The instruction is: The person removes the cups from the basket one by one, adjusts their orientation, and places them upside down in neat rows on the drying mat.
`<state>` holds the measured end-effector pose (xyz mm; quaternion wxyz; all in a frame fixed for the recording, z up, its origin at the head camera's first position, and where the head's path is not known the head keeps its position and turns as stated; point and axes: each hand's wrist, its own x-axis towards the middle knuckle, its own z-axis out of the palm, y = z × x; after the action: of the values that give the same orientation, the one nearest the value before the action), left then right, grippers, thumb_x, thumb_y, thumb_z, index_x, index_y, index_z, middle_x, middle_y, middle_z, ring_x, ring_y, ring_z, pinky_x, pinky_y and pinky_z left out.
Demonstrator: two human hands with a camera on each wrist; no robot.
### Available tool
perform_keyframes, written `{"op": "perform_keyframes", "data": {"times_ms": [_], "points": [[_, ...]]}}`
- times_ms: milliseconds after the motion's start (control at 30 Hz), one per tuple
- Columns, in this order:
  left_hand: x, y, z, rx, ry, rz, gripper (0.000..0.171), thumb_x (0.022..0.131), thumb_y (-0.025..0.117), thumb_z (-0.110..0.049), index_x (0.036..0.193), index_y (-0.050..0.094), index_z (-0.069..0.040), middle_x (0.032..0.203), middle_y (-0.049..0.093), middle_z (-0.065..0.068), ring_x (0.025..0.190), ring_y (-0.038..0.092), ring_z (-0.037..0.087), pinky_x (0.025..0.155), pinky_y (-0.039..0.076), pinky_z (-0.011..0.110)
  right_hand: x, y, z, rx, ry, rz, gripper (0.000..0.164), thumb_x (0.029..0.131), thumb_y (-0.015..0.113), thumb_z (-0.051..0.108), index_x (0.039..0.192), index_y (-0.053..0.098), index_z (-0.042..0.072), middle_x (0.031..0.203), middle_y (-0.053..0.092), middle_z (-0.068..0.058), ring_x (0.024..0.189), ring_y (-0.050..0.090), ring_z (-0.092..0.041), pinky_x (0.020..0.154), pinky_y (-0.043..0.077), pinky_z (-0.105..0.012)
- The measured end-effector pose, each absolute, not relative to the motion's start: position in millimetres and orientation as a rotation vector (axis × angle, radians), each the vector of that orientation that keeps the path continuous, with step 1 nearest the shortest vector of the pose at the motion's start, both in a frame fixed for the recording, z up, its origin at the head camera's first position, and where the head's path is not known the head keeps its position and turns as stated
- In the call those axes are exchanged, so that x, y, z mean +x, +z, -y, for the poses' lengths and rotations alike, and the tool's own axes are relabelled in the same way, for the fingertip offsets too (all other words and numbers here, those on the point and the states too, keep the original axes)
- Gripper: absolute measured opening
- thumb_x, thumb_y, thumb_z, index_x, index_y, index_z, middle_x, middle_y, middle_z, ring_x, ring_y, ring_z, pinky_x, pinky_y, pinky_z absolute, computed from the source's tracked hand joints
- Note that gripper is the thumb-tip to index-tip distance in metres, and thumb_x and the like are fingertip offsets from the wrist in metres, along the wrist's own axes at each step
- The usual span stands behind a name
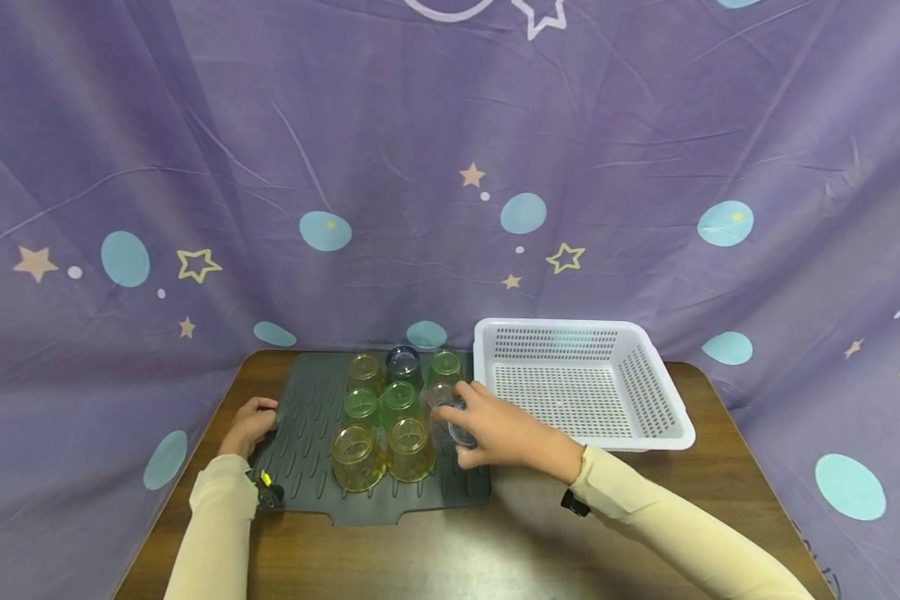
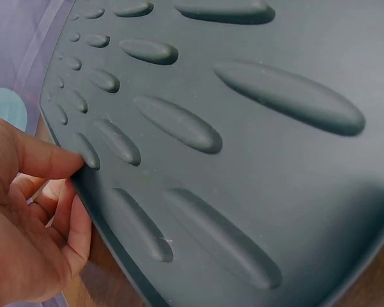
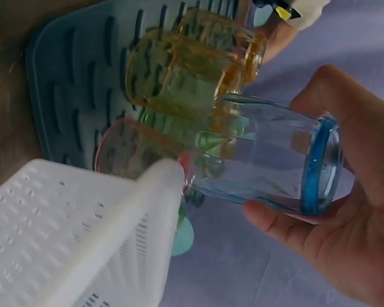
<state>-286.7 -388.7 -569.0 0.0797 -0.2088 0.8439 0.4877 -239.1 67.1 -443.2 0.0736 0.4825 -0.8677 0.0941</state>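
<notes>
My right hand (image 1: 498, 427) grips a clear blue glass (image 3: 262, 153) around its thick base, thumb on one side and fingers on the other. The glass is upside down, mouth toward the grey drying mat (image 1: 300, 442), at the right end of the glasses there. At the mat's left edge, my left hand (image 1: 250, 423) pinches the rim, with the thumb (image 2: 54, 160) on top and the other fingers curled at the edge. Upturned on the mat stand yellow glasses (image 1: 357, 458), green glasses (image 1: 401, 400), a dark blue glass (image 1: 403, 365) and a pinkish glass (image 3: 131, 150), partly hidden by my right hand in the head view.
A white perforated plastic basket (image 1: 671, 408) stands right of the mat, its near left corner close to my right hand. Both rest on a brown wooden table (image 1: 450, 558). A purple patterned curtain (image 1: 390, 283) hangs right behind the table and along its sides.
</notes>
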Motion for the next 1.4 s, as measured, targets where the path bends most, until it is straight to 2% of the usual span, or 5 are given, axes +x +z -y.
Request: {"op": "perform_keyframes", "data": {"times_ms": [300, 700, 967, 1200, 1400], "points": [[-288, -571, 390, -0.628, 1.454, -2.507, 0.053, 0.086, 0.045, -0.004, 0.137, 0.039, 0.006, 0.143, 0.038, 0.033, 0.125, 0.044, 0.044, 0.105, 0.041, 0.058, -238, -457, -56, 1.347, 0.242, 2.715, 0.055, 0.073, 0.080, 0.034, 0.125, 0.066, 0.022, 0.107, 0.056, -0.008, 0.083, 0.051, -0.013, 0.061, 0.045, -0.022], [-288, -572, 392, -0.617, 1.464, -2.513, 0.055, 0.083, 0.046, -0.002, 0.137, 0.039, 0.007, 0.144, 0.038, 0.033, 0.121, 0.045, 0.042, 0.097, 0.045, 0.051, -232, -468, -42, 1.160, 0.229, 2.828, 0.058, 0.068, 0.084, 0.040, 0.121, 0.069, 0.019, 0.116, 0.062, -0.016, 0.091, 0.061, -0.021, 0.064, 0.054, -0.030], [-287, -570, 390, -0.613, 1.452, -2.522, 0.055, 0.084, 0.046, -0.002, 0.138, 0.039, 0.007, 0.141, 0.039, 0.032, 0.119, 0.046, 0.040, 0.093, 0.046, 0.046, -231, -477, -36, 1.149, 0.187, 2.878, 0.054, 0.068, 0.084, 0.040, 0.116, 0.070, 0.020, 0.116, 0.065, -0.018, 0.087, 0.061, -0.023, 0.062, 0.052, -0.031], [-288, -571, 393, -0.605, 1.453, -2.515, 0.056, 0.083, 0.047, -0.003, 0.138, 0.040, 0.006, 0.139, 0.041, 0.031, 0.117, 0.048, 0.039, 0.088, 0.047, 0.041, -231, -480, -28, 1.152, 0.090, 2.886, 0.049, 0.064, 0.085, 0.036, 0.107, 0.069, 0.020, 0.111, 0.065, -0.017, 0.089, 0.061, -0.026, 0.056, 0.050, -0.031], [-286, -568, 390, -0.597, 1.458, -2.515, 0.054, 0.084, 0.045, -0.004, 0.137, 0.039, 0.007, 0.144, 0.037, 0.033, 0.124, 0.045, 0.043, 0.099, 0.046, 0.052, -228, -487, -22, 1.173, 0.008, 2.874, 0.055, 0.063, 0.087, 0.034, 0.113, 0.069, 0.018, 0.119, 0.064, -0.020, 0.103, 0.062, -0.032, 0.059, 0.056, -0.035]]}}
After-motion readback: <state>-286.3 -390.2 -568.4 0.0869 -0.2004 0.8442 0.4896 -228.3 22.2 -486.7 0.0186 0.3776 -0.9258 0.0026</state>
